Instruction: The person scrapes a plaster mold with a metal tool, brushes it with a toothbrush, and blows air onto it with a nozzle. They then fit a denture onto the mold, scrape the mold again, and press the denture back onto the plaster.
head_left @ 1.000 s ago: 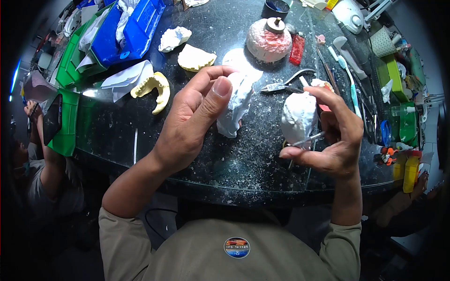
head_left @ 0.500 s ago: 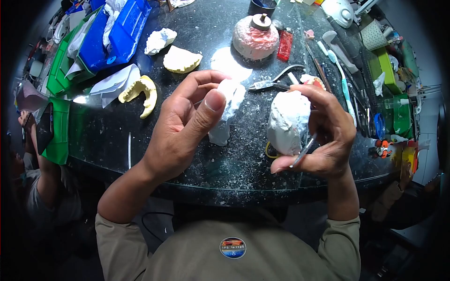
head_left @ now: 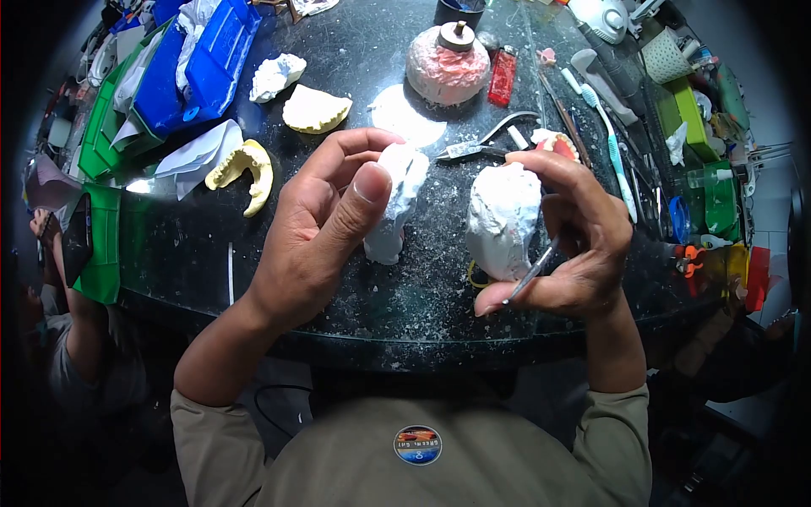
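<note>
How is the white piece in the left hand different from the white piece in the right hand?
The left white piece looks narrow and long; the right white piece looks broader and rounder. The left piece is partly covered by the left thumb, while the right piece shows mostly uncovered. Both are white and uneven.

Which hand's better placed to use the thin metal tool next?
Right, probably: your right hand has the metal tool by its thumb, alongside a white lump. Your left hand holds another white piece, away from the tool.

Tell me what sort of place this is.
Likely a dental lab: a yellow horseshoe-shaped dental cast and a pair of pliers lie on a bench strewn with white crumbs.
</note>
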`<state>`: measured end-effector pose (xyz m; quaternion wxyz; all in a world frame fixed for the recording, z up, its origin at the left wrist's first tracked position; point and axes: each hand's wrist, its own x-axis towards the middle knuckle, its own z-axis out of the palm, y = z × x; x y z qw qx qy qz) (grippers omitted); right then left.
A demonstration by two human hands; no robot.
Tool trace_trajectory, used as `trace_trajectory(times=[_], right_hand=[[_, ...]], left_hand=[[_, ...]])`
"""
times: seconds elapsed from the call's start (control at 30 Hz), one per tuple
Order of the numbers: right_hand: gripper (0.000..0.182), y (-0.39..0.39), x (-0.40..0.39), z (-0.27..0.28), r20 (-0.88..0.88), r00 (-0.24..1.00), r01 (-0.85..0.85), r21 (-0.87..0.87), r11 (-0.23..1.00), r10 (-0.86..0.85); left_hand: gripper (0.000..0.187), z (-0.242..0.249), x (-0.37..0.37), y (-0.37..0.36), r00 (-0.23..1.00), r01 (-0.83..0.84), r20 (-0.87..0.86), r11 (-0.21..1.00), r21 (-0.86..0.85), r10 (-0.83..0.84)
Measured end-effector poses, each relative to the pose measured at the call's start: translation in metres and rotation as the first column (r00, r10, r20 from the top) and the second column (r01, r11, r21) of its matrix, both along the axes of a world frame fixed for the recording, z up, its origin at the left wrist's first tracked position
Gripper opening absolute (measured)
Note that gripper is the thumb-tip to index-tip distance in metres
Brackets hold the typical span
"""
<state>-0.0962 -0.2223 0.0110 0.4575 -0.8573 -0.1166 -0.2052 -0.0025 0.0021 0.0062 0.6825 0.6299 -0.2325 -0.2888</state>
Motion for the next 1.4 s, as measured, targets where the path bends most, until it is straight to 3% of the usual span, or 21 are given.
trace_trajectory(times=[1.0,1.3,1.4], right_hand=[[0.089,0.0017,0.0008,0.0051,0.017,1.000,-0.009,-0.065,0.998,0.010],[0.088,0.0022,0.0003,-0.0009,0.043,0.999,0.012,-0.029,0.999,-0.011],[0.087,0.0021,-0.0008,0.0005,0.032,0.999,0.025,-0.047,0.999,-0.024]], left_hand=[[0.067,-0.0004,0.0008,-0.0007,0.996,0.028,-0.081,0.999,-0.042,-0.031],[0.068,0.0013,-0.0008,-0.0004,0.997,0.025,-0.074,0.999,-0.045,-0.028],[0.068,-0.0005,-0.0009,-0.0010,1.000,0.007,0.000,0.999,-0.040,-0.007]])
